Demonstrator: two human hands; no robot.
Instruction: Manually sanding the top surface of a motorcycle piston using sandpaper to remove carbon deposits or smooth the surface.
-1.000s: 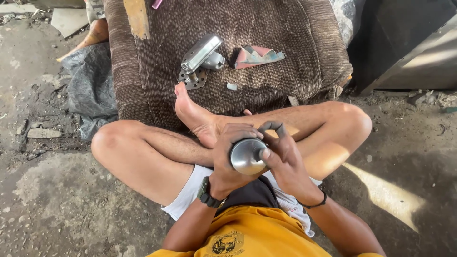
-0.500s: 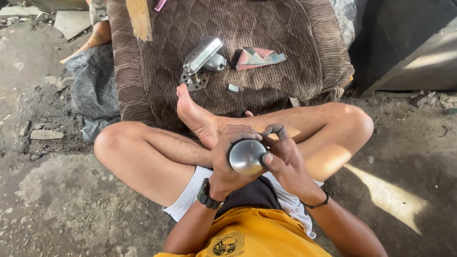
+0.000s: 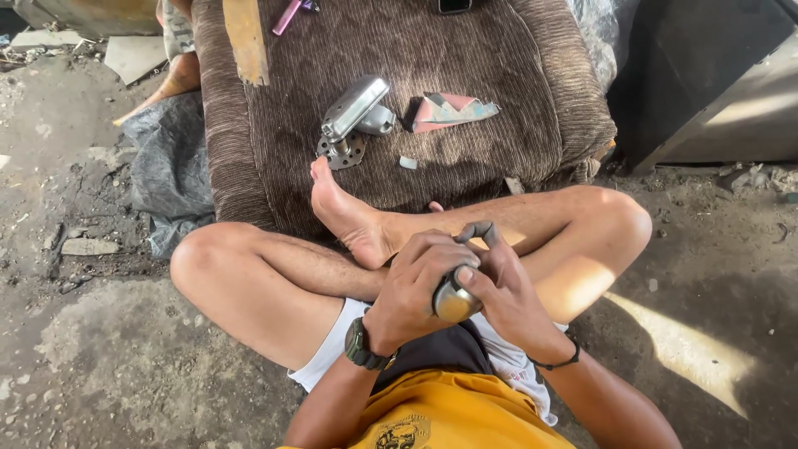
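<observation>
— What are the hands doing?

— Both are wrapped around one rounded, shiny metal piece [image 3: 454, 301], held over the crossed legs, just in front of the brown cushion [image 3: 399, 179]. The left hand [image 3: 416, 287] curls its fingers over the top; a dark watch [image 3: 363, 347] sits on that wrist. The right hand [image 3: 503, 291] closes on it from the other side, thumb pressed to the polished dome, with something dark and curved poking up above the fingers. I cannot tell what that is.

— And the cushion itself?

— The biggest thing here: ribbed, corduroy-like fabric, worn and dusty, lying on a rough concrete floor [image 3: 100, 366]. One bare foot [image 3: 349, 216] rests on its near edge.

— What lies on it?

— Near its middle, a boxy silver metal part [image 3: 353, 112] with a round, holed flange at its base, smooth and bright. Just right of it, a crumpled scrap of sheet [image 3: 453, 111], reddish one side, grey the other, folded into points. At the far-left corner, a flat yellowish wooden strip [image 3: 245, 37]; beside it at the far edge, a small pink stick-shaped thing [image 3: 287, 17].

— Anything beside the cushion?

— Grey crumpled plastic sheeting [image 3: 166, 166] against its left side.
</observation>
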